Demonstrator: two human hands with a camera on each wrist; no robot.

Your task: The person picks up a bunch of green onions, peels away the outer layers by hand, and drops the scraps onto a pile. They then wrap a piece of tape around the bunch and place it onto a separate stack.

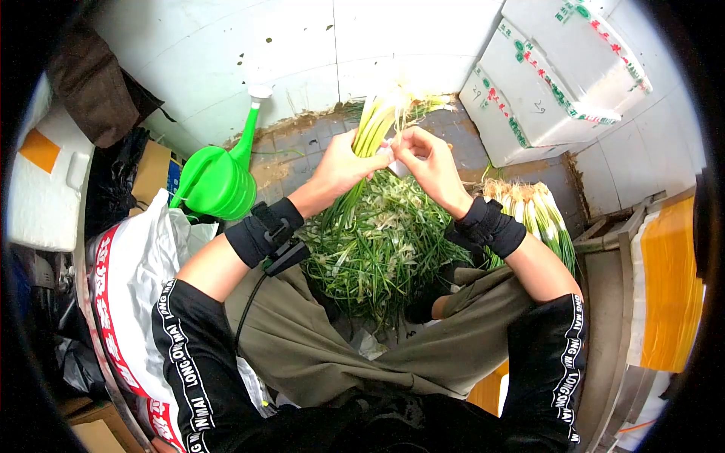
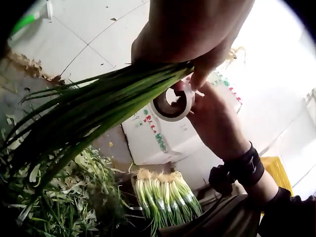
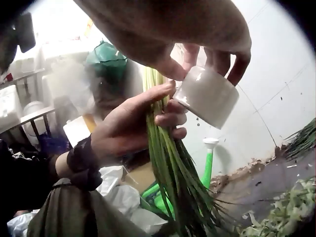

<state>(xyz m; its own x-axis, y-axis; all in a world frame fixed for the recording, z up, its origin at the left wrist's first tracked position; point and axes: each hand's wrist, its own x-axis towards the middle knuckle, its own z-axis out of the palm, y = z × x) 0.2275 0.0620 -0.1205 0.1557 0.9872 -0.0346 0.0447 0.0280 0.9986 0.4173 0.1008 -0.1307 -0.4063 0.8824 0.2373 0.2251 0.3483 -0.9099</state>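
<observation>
My left hand (image 1: 340, 164) grips a bunch of green onions (image 1: 372, 128), its pale root ends up and the green leaves hanging below. In the left wrist view the dark leaves (image 2: 98, 98) spread out under that hand. My right hand (image 1: 432, 166) is close beside the bunch and holds a roll of clear tape (image 3: 210, 96). The roll appears as a ring in the left wrist view, right next to the left fingertips. The right thumb and fingertips are near the left thumb at the stalks. Part of the stalks is hidden behind the fingers.
A heap of leafy trimmings (image 1: 377, 241) lies between the feet. Several finished bundles of green onions (image 1: 538, 215) rest at the right. White foam boxes (image 1: 521, 98) are stacked behind them. A green watering can (image 1: 219, 185) and a white bag (image 1: 140, 294) are on the left.
</observation>
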